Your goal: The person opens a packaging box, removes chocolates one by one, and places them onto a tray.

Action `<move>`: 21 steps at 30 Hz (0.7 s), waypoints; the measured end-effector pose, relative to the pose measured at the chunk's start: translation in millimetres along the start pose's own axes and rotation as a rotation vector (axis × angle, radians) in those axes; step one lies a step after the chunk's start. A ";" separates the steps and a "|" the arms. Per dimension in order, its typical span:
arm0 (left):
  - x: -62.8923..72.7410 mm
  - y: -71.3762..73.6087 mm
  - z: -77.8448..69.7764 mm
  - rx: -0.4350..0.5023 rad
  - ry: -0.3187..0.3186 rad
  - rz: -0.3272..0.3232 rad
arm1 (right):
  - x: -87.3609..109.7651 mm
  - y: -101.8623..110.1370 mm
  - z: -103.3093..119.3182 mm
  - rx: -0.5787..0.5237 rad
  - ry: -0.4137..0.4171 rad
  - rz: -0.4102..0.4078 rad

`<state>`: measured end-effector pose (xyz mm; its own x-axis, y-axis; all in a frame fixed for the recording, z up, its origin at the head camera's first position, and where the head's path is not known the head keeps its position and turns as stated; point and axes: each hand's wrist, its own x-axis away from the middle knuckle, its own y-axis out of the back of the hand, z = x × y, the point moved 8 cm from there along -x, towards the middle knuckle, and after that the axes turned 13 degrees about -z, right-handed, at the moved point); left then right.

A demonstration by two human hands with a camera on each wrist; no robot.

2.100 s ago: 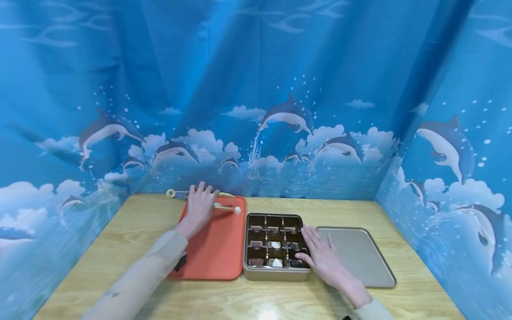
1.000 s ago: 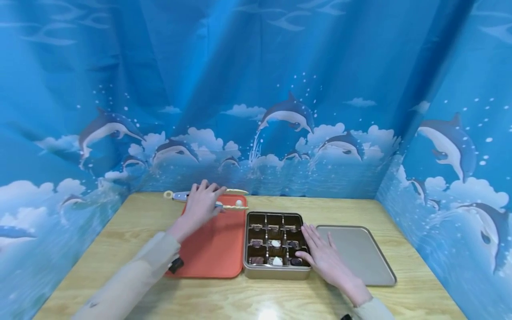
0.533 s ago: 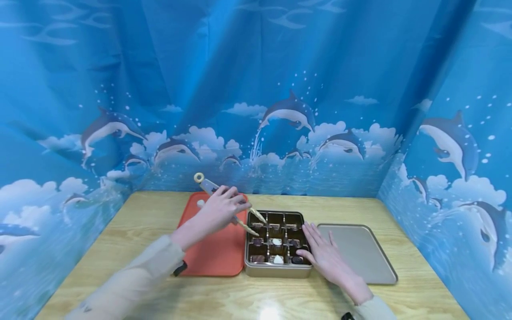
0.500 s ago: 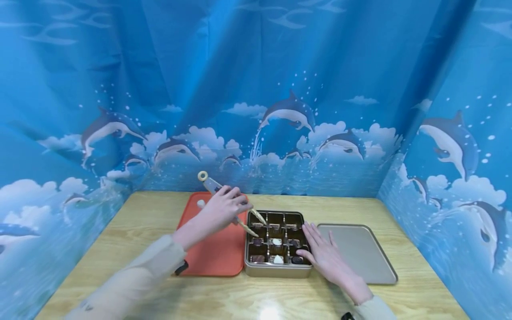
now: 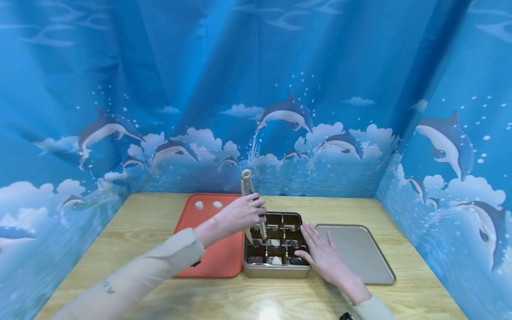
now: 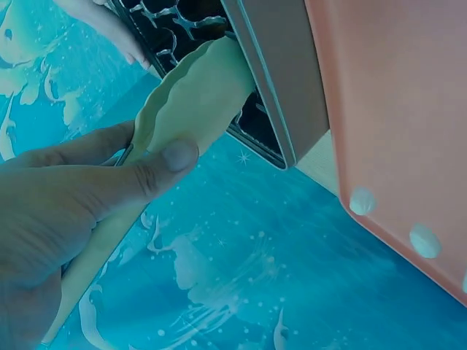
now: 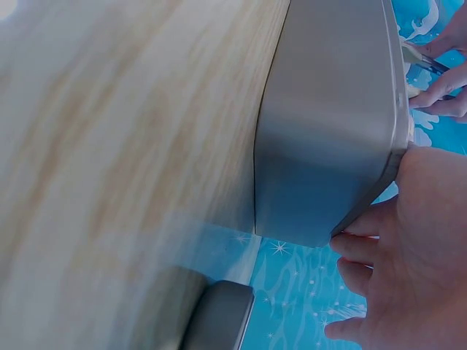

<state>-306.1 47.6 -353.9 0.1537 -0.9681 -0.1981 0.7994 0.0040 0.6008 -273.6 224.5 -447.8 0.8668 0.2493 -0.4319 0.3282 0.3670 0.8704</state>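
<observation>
My left hand point(image 5: 246, 211) grips a pair of tongs point(image 5: 246, 180) with a ring at the top and cream scalloped tips. The tongs stand nearly upright, tips down in the left column of a bronze metal box point(image 5: 276, 272) with a black divided insert. In the left wrist view the thumb presses on one cream arm of the tongs point(image 6: 197, 102), whose end dips inside the box wall. Chocolates lie in the compartments, among them a white one point(image 5: 277, 260) in the front row. My right hand point(image 5: 326, 258) rests with straight fingers on the box's right rim.
Left of the box lies an orange tray point(image 5: 216, 262) with white round sweets point(image 5: 217, 204) along its far edge. A flat bronze lid point(image 5: 360, 253) lies to the right on the wooden table point(image 5: 192, 298). A blue dolphin curtain point(image 5: 240, 89) stands behind.
The tongs have moved right from over the tray's far edge to the box, turning from sideways to nearly upright, tips lowered into the left column. The right hand stays on the box.
</observation>
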 end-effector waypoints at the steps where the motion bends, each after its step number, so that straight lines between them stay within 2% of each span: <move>1: -1.5 -1.4 -2.0 0.001 -0.005 0.012 | 0.2 -0.2 0.1 -0.001 -0.001 0.002; 5: -5.9 -6.3 -9.4 -0.002 -0.029 0.052 | 0.6 0.1 0.3 0.002 -0.001 -0.002; 9: -8.5 -8.2 -12.4 -0.007 -0.032 0.060 | 0.0 0.1 0.3 0.002 0.000 -0.006; 17: -6.0 -10.3 -4.4 0.000 0.088 0.120 | 0.4 0.3 -0.3 -0.017 -0.012 -0.003; 21: -6.9 -5.4 -5.8 -0.004 0.080 0.087 | 0.8 1.2 0.5 -0.022 -0.009 -0.005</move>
<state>-308.1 55.7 -360.3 0.2686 -0.9409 -0.2065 0.7834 0.0886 0.6152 -272.4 224.7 -447.0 0.8684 0.2395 -0.4342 0.3246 0.3875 0.8628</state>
